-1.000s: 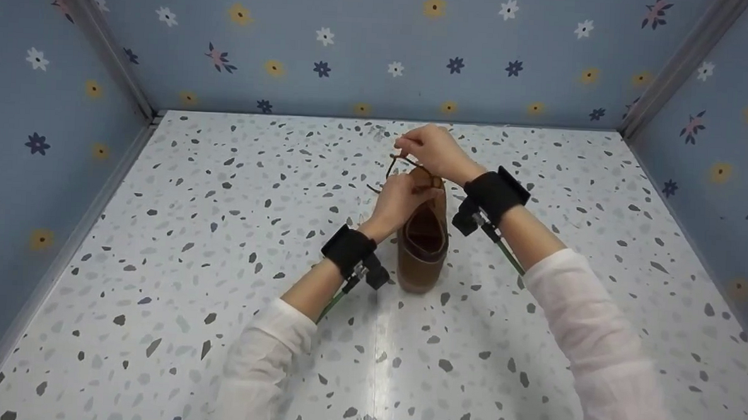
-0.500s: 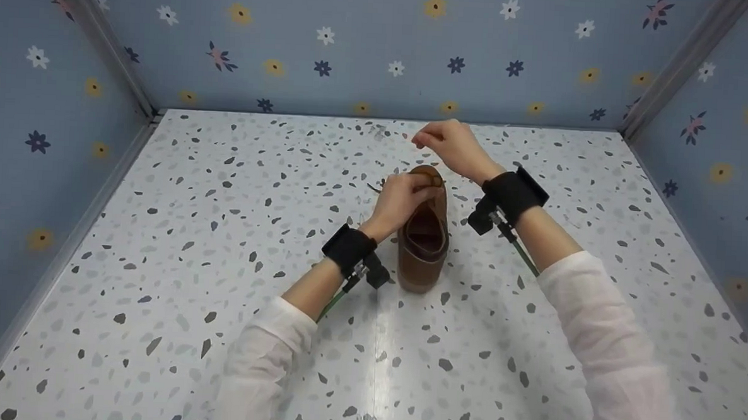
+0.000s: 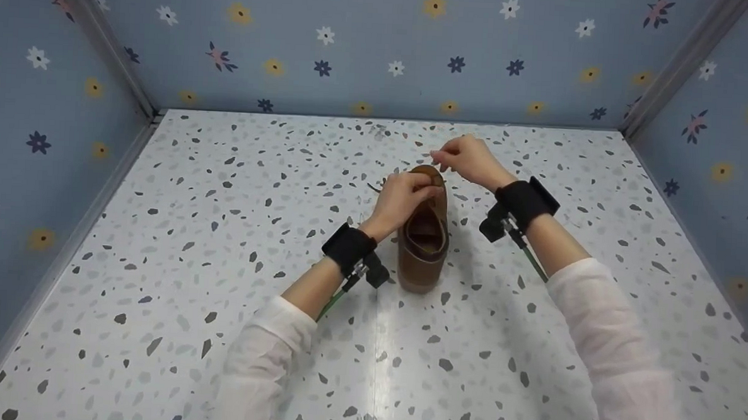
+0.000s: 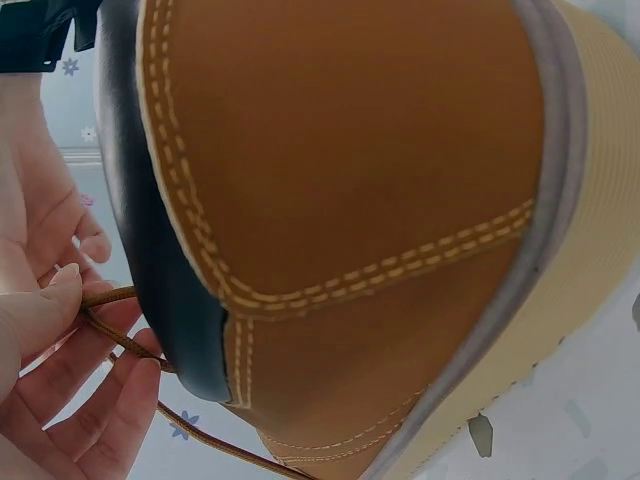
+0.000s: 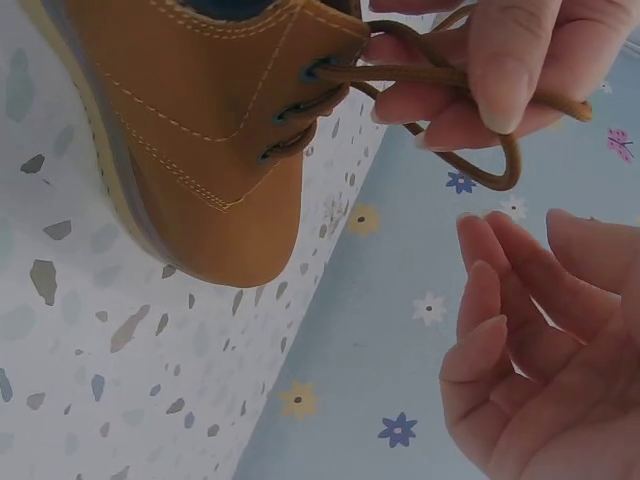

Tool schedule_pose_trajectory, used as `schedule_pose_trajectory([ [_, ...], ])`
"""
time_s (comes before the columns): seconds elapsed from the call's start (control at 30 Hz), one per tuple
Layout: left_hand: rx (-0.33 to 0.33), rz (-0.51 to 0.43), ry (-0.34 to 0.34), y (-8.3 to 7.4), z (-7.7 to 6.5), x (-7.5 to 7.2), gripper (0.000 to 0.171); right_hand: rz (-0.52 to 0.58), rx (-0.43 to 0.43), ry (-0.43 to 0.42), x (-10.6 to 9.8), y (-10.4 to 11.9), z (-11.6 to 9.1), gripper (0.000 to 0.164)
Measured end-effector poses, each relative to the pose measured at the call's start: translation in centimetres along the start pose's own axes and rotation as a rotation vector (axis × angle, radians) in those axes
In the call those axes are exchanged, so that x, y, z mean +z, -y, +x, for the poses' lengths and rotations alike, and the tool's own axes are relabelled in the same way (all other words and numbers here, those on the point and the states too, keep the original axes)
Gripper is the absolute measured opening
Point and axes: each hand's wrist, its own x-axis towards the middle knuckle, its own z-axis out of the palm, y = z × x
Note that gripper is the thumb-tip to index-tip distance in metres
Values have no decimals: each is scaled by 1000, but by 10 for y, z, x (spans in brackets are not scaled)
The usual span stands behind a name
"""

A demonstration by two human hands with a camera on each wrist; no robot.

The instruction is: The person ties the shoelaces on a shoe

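A brown leather lace-up shoe stands on its sole, toe pointing away from me. My left hand is over its lacing and pinches the brown shoelace between thumb and fingers, as the right wrist view shows. A loop of that lace hangs below the fingers, and one end sticks out past the thumb. My right hand hovers to the right of the toe. Its fingers are loosely bent, with nothing between them. In the left wrist view the shoe's side hides part of the lace.
The shoe stands on a white speckled tabletop. Blue flower-patterned panels rise at the back, left and right. A black strap with a small camera is on the left wrist, another strap on the right.
My right hand has let go of the shoelace it held near the toe and moved right, dipping slightly lower in the last half second. The left hand stays over the lacing.
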Motion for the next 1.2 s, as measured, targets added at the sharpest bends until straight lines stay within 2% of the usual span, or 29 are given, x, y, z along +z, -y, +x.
schedule_pose_trajectory([
  [0.17, -16, 2, -4, 0, 1, 1, 21, 24, 62, 51, 0, -3, -3, 36],
  [0.57, -13, -4, -13, -1, 0, 0, 19, -33, 160, 112, 2, -2, -1, 39],
  [0.7, -1, -27, -11, -1, 0, 0, 19, -26, 155, 125, 2, -3, -1, 37],
  [0.83, 2, -10, -9, 0, 0, 0, 18, -15, 154, 130, 3, -4, -1, 29],
  [1.03, 7, 8, -17, 0, 0, 1, 16, 1, 154, 99, 4, -3, 0, 16],
  [1.2, 6, 22, -18, 1, 0, 1, 18, 104, 166, 58, -1, 7, -7, 17],
])
